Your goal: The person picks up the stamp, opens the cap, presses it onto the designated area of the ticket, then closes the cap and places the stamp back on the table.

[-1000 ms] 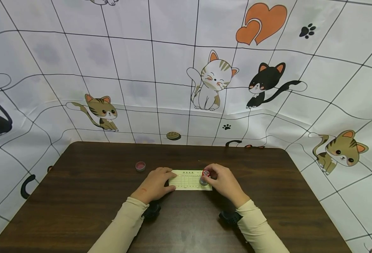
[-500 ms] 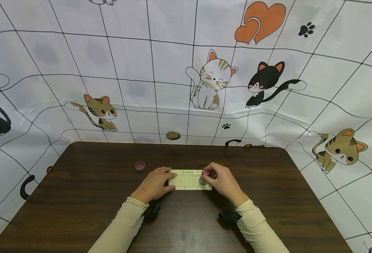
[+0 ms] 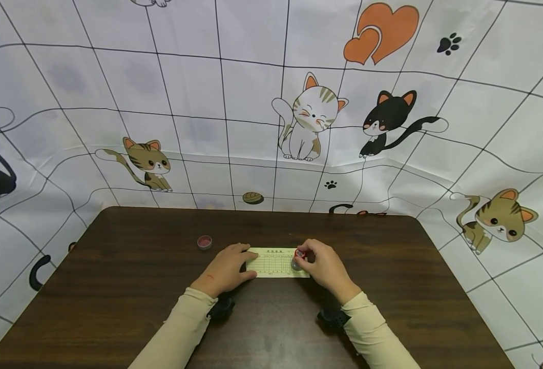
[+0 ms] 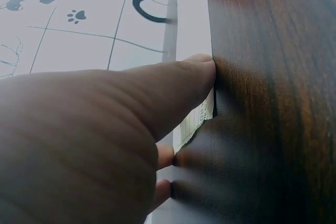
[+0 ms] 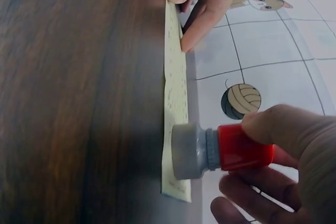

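Left of centre in the head view, the left hand (image 3: pixel 227 266) lay low on the table (image 3: pixel 115 287), its sleeve running in from the bottom edge. Its fingers were nearly straight, tips pressing the left end of the slip (image 3: pixel 273 263) flat, gripping nothing. In the left wrist view the thumb (image 4: pixel 173 85) filled the middle of the frame, its tip touching the wood right at the paper's edge (image 4: pixel 197 121).

Just left of that hand, higher in the frame, one small pink cap (image 3: pixel 204 242) sat alone on the wood, apart from the fingers.

At centre lay one pale yellow slip, printed with a grid, between the two hands.

Right of centre, the right hand (image 3: pixel 328 266) came in from the lower right, fingers curled round one stamp (image 3: pixel 297 259). The right wrist view showed it well: thumb and fingers pinched the red top (image 5: pixel 244 148), and the grey base (image 5: pixel 189 150) stood upright, pressed onto the right end of the slip (image 5: pixel 176 93).

The count: two hands, one slip, one stamp, one cap.
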`<state>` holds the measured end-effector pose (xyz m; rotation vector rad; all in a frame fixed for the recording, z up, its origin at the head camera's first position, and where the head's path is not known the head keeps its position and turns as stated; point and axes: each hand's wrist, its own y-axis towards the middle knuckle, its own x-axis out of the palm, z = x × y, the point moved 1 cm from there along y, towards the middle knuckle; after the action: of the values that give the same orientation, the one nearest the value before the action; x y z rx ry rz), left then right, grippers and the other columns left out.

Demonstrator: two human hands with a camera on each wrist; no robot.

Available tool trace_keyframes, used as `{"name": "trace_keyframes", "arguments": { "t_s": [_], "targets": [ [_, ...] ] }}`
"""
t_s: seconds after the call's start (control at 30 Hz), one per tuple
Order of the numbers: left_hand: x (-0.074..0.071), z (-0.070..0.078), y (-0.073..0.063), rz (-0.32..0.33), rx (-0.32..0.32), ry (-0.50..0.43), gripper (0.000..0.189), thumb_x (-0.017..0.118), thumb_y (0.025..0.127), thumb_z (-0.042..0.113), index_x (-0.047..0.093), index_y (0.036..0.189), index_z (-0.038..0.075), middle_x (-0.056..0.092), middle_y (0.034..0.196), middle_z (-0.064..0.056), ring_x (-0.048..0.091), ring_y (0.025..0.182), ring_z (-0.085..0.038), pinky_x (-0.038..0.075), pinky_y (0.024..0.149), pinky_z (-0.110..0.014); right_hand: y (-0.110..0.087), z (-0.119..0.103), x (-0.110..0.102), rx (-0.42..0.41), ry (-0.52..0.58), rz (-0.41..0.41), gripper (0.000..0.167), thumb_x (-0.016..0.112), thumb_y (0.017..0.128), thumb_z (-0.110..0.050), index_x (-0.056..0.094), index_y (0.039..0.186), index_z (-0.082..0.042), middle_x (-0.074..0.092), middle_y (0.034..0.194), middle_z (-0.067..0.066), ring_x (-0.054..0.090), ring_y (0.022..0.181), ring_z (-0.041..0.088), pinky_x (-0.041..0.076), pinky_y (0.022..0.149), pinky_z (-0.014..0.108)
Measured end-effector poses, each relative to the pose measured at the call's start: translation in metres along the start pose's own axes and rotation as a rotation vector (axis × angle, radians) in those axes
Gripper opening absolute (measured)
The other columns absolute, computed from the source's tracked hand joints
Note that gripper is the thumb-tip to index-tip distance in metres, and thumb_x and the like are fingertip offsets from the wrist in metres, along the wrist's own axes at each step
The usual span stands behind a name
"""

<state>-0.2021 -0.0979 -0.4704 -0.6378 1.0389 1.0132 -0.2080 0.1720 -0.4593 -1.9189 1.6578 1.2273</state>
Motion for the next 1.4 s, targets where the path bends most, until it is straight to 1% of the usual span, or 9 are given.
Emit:
{"name": "trace_keyframes", "arguments": {
  "t_s": [0.1, 0.2, 0.4, 0.53, 0.63, 0.77, 0.9, 1.17, 1.4],
  "targets": [
    [0.000, 0.000, 0.000, 0.002, 0.001, 0.001, 0.049, 0.076, 0.096, 0.034, 0.066, 0.140, 0.015, 0.050, 0.154, -0.016, 0.041, 0.147, -0.039, 0.033, 0.119, -0.058, 0.000, -0.002, 0.001, -0.008, -0.037, 0.011, 0.012, 0.083, 0.089, -0.014, 0.072, 0.094, -0.014, 0.061, 0.089, -0.004, 0.054, 0.075, 0.018, 0.042, 0.064, 0.027],
    [0.001, 0.000, 0.000, 0.004, 0.000, -0.005, 0.049, 0.076, 0.096, 0.033, 0.066, 0.140, 0.015, 0.050, 0.154, -0.016, 0.041, 0.146, -0.040, 0.033, 0.119, -0.058, 0.000, -0.005, 0.000, -0.029, -0.061, 0.017, 0.010, 0.083, 0.089, -0.013, 0.073, 0.092, -0.014, 0.058, 0.088, -0.003, 0.051, 0.074, 0.017, 0.040, 0.063, 0.027],
    [0.001, -0.001, 0.000, 0.007, 0.000, -0.010, 0.049, 0.076, 0.096, 0.033, 0.066, 0.140, 0.014, 0.050, 0.154, -0.017, 0.041, 0.146, -0.040, 0.033, 0.119, -0.059, -0.001, -0.009, -0.001, -0.046, -0.087, 0.033, 0.012, 0.084, 0.087, -0.013, 0.075, 0.095, -0.013, 0.062, 0.087, -0.004, 0.057, 0.074, 0.020, 0.043, 0.063, 0.029],
    [0.001, -0.001, 0.000, 0.013, 0.002, -0.009, 0.049, 0.076, 0.096, 0.033, 0.066, 0.140, 0.014, 0.051, 0.153, -0.017, 0.042, 0.146, -0.040, 0.033, 0.118, -0.059, -0.001, -0.009, 0.001, -0.018, -0.086, 0.037, 0.016, 0.084, 0.088, -0.013, 0.070, 0.096, -0.015, 0.063, 0.088, -0.005, 0.061, 0.077, 0.021, 0.047, 0.065, 0.031],
    [0.002, -0.001, 0.000, 0.015, 0.004, -0.009, 0.049, 0.077, 0.096, 0.034, 0.066, 0.139, 0.014, 0.051, 0.153, -0.016, 0.042, 0.146, -0.039, 0.033, 0.118, -0.059, -0.002, -0.009, 0.002, -0.015, -0.090, 0.048, 0.017, 0.084, 0.088, -0.013, 0.068, 0.093, -0.017, 0.063, 0.088, -0.005, 0.062, 0.077, 0.021, 0.047, 0.065, 0.031],
    [0.001, -0.001, 0.000, 0.014, 0.003, -0.013, 0.049, 0.077, 0.096, 0.033, 0.066, 0.140, 0.014, 0.051, 0.153, -0.017, 0.042, 0.146, -0.040, 0.033, 0.118, -0.059, -0.003, -0.011, 0.003, -0.034, -0.121, 0.062, 0.019, 0.084, 0.088, -0.014, 0.065, 0.087, -0.018, 0.061, 0.087, -0.005, 0.056, 0.072, 0.015, 0.045, 0.063, 0.029],
    [0.001, 0.000, 0.001, 0.009, -0.004, -0.014, 0.049, 0.076, 0.096, 0.033, 0.066, 0.140, 0.014, 0.050, 0.154, -0.017, 0.041, 0.146, -0.040, 0.033, 0.119, -0.059, -0.004, -0.013, 0.003, -0.036, -0.130, 0.067, 0.020, 0.083, 0.089, -0.014, 0.064, 0.086, -0.019, 0.060, 0.087, -0.003, 0.050, 0.070, 0.010, 0.044, 0.061, 0.028],
    [0.001, -0.001, 0.001, 0.007, -0.008, -0.006, 0.049, 0.076, 0.096, 0.034, 0.066, 0.140, 0.015, 0.050, 0.154, -0.016, 0.042, 0.145, -0.038, 0.033, 0.119, -0.058, -0.005, -0.016, 0.003, -0.052, -0.133, 0.094, 0.020, 0.083, 0.089, -0.011, 0.064, 0.086, -0.017, 0.059, 0.086, -0.002, 0.049, 0.068, 0.010, 0.043, 0.059, 0.027],
    [0.000, 0.000, 0.000, 0.005, -0.001, -0.010, 0.049, 0.076, 0.096, 0.034, 0.066, 0.140, 0.015, 0.050, 0.154, -0.016, 0.042, 0.145, -0.039, 0.033, 0.118, -0.058, -0.006, -0.016, 0.003, -0.049, -0.140, 0.090, 0.020, 0.082, 0.090, -0.011, 0.064, 0.086, -0.018, 0.059, 0.087, -0.003, 0.047, 0.068, 0.009, 0.042, 0.058, 0.026]
  ]
}}
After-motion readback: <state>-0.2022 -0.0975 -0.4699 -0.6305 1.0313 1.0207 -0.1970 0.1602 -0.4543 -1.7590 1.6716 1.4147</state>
